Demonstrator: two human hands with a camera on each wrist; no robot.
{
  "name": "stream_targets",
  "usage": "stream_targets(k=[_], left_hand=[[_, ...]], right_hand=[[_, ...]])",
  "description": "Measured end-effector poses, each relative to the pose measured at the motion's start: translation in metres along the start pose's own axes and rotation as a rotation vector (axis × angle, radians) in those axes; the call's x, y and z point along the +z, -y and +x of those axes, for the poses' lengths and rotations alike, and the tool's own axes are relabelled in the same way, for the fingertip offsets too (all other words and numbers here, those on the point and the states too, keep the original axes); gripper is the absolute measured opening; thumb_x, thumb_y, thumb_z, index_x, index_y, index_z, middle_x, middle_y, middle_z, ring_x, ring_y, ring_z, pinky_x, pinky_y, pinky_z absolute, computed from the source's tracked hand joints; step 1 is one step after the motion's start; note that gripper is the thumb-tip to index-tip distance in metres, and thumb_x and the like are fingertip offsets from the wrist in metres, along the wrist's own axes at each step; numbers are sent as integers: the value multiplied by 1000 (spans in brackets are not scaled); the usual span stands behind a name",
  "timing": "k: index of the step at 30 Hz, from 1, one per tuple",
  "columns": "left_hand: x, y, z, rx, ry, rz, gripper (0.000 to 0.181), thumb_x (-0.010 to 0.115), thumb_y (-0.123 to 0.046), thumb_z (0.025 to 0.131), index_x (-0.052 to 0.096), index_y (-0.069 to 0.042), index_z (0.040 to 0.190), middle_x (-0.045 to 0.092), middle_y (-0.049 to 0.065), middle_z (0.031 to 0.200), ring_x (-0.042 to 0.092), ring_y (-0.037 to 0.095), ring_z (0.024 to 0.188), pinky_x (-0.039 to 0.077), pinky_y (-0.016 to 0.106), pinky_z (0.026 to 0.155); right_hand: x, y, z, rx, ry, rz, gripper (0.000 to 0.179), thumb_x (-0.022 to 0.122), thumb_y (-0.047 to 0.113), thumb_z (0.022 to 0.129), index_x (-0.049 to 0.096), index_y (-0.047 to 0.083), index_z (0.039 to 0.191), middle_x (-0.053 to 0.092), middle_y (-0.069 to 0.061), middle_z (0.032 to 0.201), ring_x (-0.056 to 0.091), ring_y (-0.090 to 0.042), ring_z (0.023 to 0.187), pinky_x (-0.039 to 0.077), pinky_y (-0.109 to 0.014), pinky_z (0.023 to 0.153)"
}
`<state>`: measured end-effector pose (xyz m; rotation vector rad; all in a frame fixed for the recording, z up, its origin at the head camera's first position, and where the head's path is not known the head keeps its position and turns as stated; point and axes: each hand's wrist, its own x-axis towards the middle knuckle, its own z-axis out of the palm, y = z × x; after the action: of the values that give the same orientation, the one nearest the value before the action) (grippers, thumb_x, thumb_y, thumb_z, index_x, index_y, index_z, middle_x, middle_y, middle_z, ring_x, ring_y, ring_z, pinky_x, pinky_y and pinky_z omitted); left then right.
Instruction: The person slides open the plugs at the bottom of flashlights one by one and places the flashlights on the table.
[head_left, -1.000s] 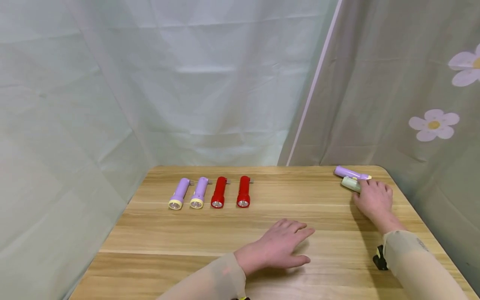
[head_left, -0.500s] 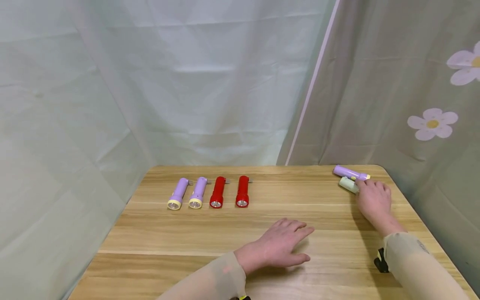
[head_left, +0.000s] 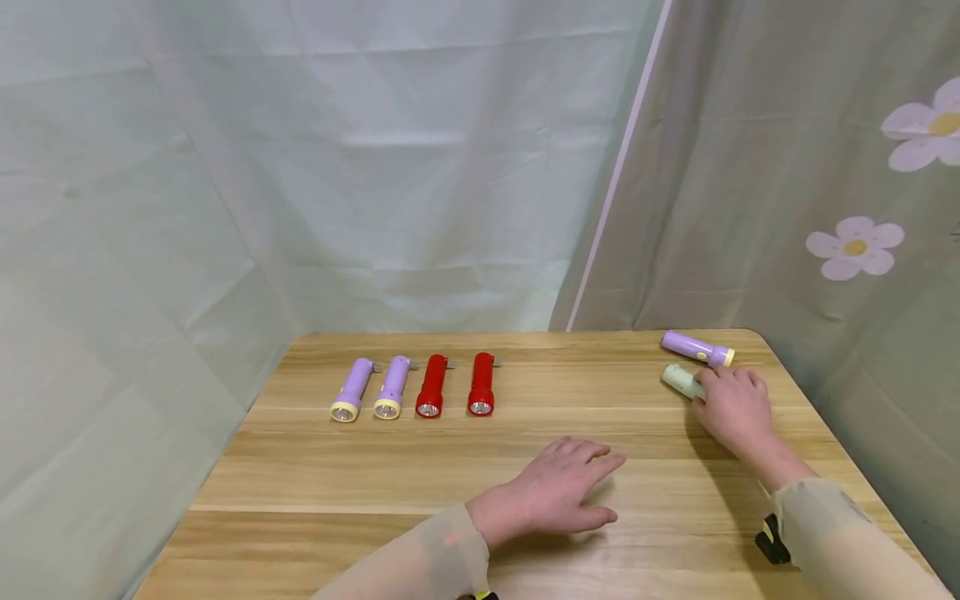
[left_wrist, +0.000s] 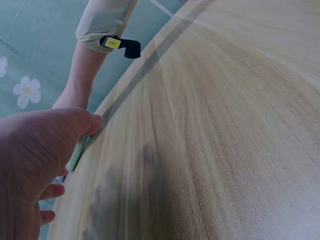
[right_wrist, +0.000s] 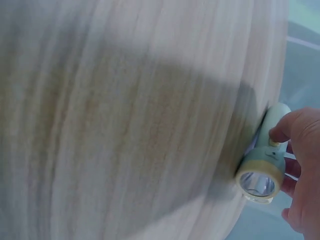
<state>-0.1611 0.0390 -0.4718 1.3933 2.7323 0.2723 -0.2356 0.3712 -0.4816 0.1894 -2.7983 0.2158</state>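
While the right hand (head_left: 735, 408), forearm (head_left: 840, 525) slanting up from the lower right, pinches a pale green flashlight (head_left: 681, 381) at the frame's right, the left hand (head_left: 555, 492) extends palm down at lower centre, fingers loosely spread.

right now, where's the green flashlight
In the head view, the green flashlight is on the right, held by the right hand, in front of a purple flashlight.

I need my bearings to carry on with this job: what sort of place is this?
Probably a curtained-off indoor workstation: pale grey-green fabric curtains hang behind and beside a light wood-grain table, where the person's bare right hand grips a pale green cylindrical flashlight.
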Motion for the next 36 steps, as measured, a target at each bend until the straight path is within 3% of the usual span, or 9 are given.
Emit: stream_targets(k=[6,11,16,23,36], left_hand=[[1,1,-1,1,5,-5,73,55,-60,99,33,-28,161,42,-3,156,36,17,145,26,43,120],[0,1,-2,5,2,-8,73,54,-60,99,33,-27,161,42,-3,156,36,18,145,26,43,120],[-1,0,-2,-5,13,-16,73,54,-60,99,32,-28,161,41,-3,157,35,17,146,24,43,121],[-1,1,-2,-4,12,-14,72,54,-60,99,33,-27,161,42,-3,157,35,17,145,25,42,121],[-1,-1,-3,-5,-1,-2,71,56,-58,99,36,-27,159,44,-4,155,38,17,143,27,43,120]], right_hand=[[-3,1,-3,2,29,28,37,71,14,81,65,-3,113,63,-26,111,55,-53,102,30,-70,98],[-7,-2,2,23,118,39,51,69,22,84,61,-5,126,62,-30,121,56,-54,108,33,-72,93],[-13,-6,8,35,219,68,60,68,24,82,57,-8,132,67,-28,115,63,-43,92,40,-67,79],[-17,-7,13,37,311,96,53,67,22,82,60,-6,126,67,-11,93,55,-26,75,41,-58,70],[-22,-9,21,13,400,119,48,68,21,84,62,-4,125,68,-14,101,56,-27,80,46,-54,68]])
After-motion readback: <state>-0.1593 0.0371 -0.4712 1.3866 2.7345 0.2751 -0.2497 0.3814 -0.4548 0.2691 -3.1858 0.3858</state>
